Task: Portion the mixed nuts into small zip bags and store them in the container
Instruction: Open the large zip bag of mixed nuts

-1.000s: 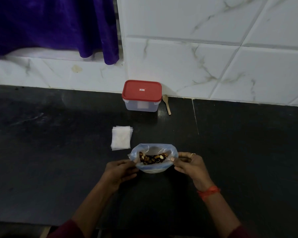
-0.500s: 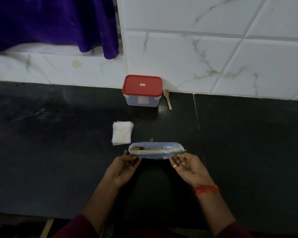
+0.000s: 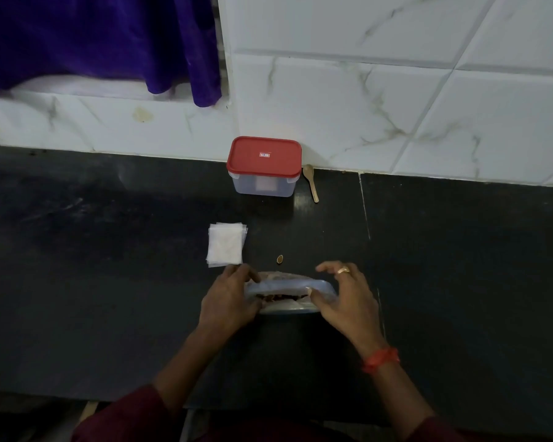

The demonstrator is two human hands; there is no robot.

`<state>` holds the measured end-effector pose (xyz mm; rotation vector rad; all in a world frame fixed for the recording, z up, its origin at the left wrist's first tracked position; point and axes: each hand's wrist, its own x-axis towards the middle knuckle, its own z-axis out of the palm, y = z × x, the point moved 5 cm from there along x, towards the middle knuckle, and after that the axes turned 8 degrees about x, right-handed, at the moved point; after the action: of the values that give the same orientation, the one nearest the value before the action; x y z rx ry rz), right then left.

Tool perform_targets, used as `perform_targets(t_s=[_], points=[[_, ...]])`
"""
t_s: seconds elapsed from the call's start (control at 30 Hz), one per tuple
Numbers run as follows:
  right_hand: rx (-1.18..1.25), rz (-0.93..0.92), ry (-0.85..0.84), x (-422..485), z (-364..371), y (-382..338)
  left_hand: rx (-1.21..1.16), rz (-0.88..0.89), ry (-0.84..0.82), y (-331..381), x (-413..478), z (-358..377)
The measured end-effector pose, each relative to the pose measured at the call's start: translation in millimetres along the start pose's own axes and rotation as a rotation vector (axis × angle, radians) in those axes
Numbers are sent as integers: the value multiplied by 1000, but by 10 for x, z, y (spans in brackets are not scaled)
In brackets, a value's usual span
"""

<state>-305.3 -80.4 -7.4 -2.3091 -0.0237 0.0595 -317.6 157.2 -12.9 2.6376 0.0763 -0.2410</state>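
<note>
- Black countertop (image 3: 109,282): dark stone surface filling the lower two-thirds of the frame; a thin seam runs down it right of centre.
- White marbled tile wall (image 3: 396,90): spans the top of the frame and meets the countertop along a slightly tilted line.
- Purple cloth (image 3: 93,36): hangs in the upper left, its hem falling over a white ledge.
- Left hand (image 3: 229,301): lower centre, fingers curled round the left end of the nut bag, gripping it.
- Right hand (image 3: 345,301): just right of centre, thumb on the near side and fingers arched over the far side of the bag's right end, holding it.
- Container (image 3: 264,183): clear box with a red lid (image 3: 264,156) closed on it, standing against the wall at upper centre, well apart from the hands.
- Nut bag (image 3: 284,283): bluish clear plastic, held between both hands low over the countertop at centre; its mouth is a narrow slit in which mixed nuts (image 3: 281,296) show.
- Stack of small zip bags (image 3: 225,245): flat and clear, lying left of centre, just above the left hand.
- Wooden spoon (image 3: 311,183): lies just right of the container, bowl toward the wall.
- Red thread band (image 3: 381,359): round the right wrist.
- Ring (image 3: 344,270): on a right-hand finger.
- Loose nut (image 3: 280,258): alone on the countertop, just above the bag.
</note>
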Motion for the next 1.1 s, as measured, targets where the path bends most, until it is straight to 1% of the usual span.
perform_targets(t_s=[0.07,0.17,0.2,0.23,0.3,0.33,0.37,0.4,0.47,0.53,0.6,0.63,0.67,0.8,0.87,1.0,1.03,1.1], points=[[-226,-73,-133,56,49,-58,162,98,25,52,8,11],[-393,-208,-240,102,84,-69,282,168,120,77,37,-51],[-402,-244,-277,104,85,-51,291,167,145,64,46,-83],[-370,-237,-328,105,83,-17,284,149,163,37,61,-117],[-222,-145,-431,112,59,64,244,117,176,-11,79,-177],[-181,-121,-462,121,46,95,231,107,174,-24,83,-192],[-203,-142,-477,125,34,106,229,101,171,-37,91,-193],[-251,-188,-467,123,23,105,239,102,179,-38,94,-199],[-300,-369,-362,89,15,46,281,139,229,-2,85,-227],[-348,-559,-244,12,48,-28,337,302,302,90,58,-252],[-458,-628,-180,-30,120,-45,447,507,287,180,17,-235],[-480,-614,-155,-28,142,-42,503,575,263,195,3,-218],[-485,-582,-123,-15,154,-33,544,595,238,200,-4,-212],[-494,-460,-70,6,200,-1,614,494,146,121,4,-165],[-497,-420,-93,33,245,-1,629,472,129,98,5,-129],[-509,-479,-195,37,310,-7,625,521,68,64,-4,-63],[-548,-472,-225,27,304,-1,634,489,37,29,7,-71],[-593,-378,-242,33,228,13,635,382,6,-76,39,-117]])
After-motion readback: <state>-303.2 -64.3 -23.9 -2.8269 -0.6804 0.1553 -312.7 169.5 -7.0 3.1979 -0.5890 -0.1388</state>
